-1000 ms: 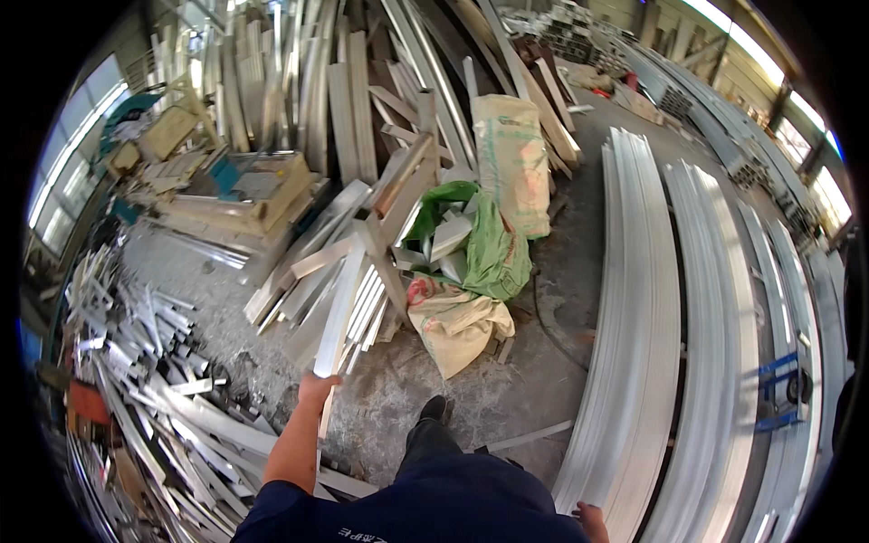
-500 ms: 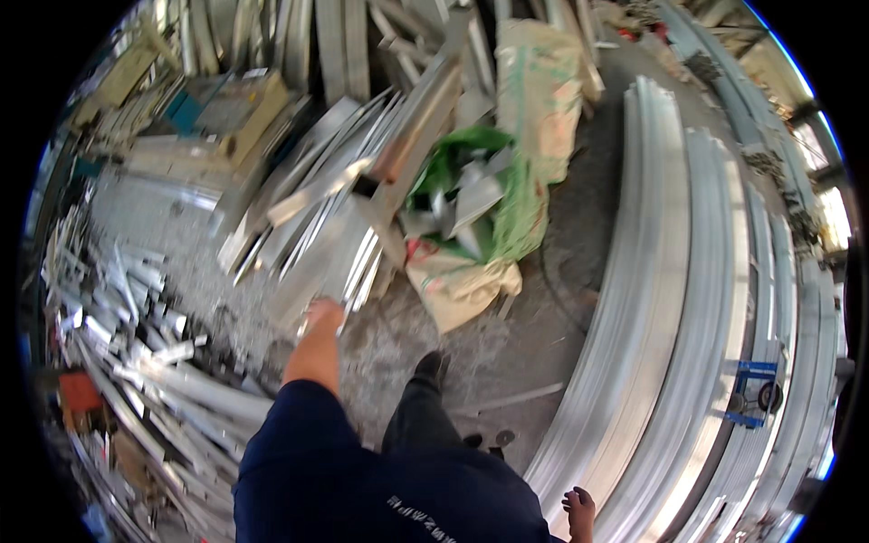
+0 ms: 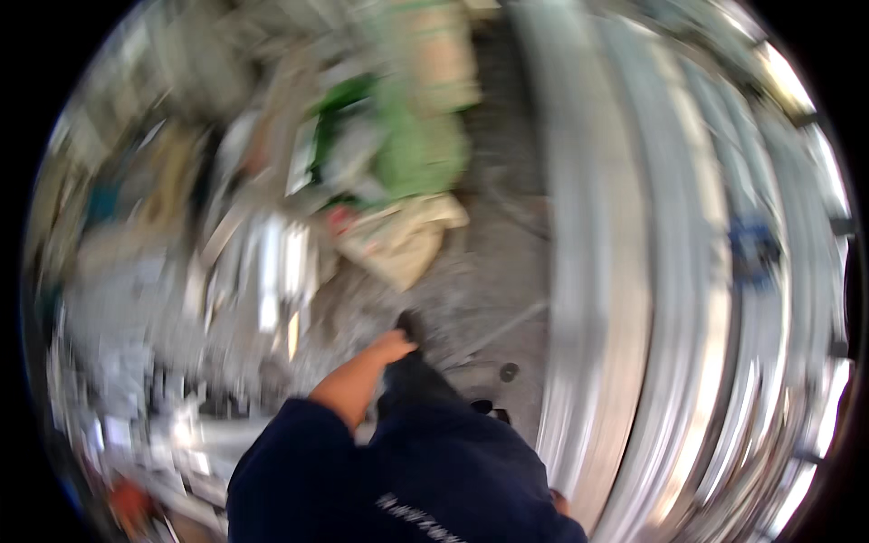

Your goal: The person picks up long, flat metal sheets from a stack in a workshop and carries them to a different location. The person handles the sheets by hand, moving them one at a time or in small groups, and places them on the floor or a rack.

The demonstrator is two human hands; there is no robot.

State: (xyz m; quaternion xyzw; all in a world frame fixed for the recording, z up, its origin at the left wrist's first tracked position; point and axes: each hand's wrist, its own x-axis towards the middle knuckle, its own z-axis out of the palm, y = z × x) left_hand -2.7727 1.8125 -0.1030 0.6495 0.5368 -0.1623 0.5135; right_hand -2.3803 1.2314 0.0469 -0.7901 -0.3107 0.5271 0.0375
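My left hand (image 3: 395, 345) hangs in front of my body, over my dark trouser leg and close to my shoe (image 3: 409, 322). Motion smears its fingers, and nothing can be made out in them. Of my right hand (image 3: 559, 501) only a small part shows beside my dark blue shirt, near the long metal profiles (image 3: 593, 308); its fingers are hidden. Ahead of my left hand lies a cream and green woven sack (image 3: 412, 240), its open green mouth holding pale metal pieces (image 3: 358, 167).
Loose shiny metal strips (image 3: 270, 271) lie left of the sack. Scrap offcuts (image 3: 186, 434) are heaped at lower left. A thin strip (image 3: 507, 328) lies on the grey floor (image 3: 493, 262). A blue fixture (image 3: 753, 252) stands among the profiles at right.
The view has swung, shifting sack and strips leftward, with strong blur. My left hand has left the metal strips and come in toward my leg. My right hand has mostly gone behind my body.
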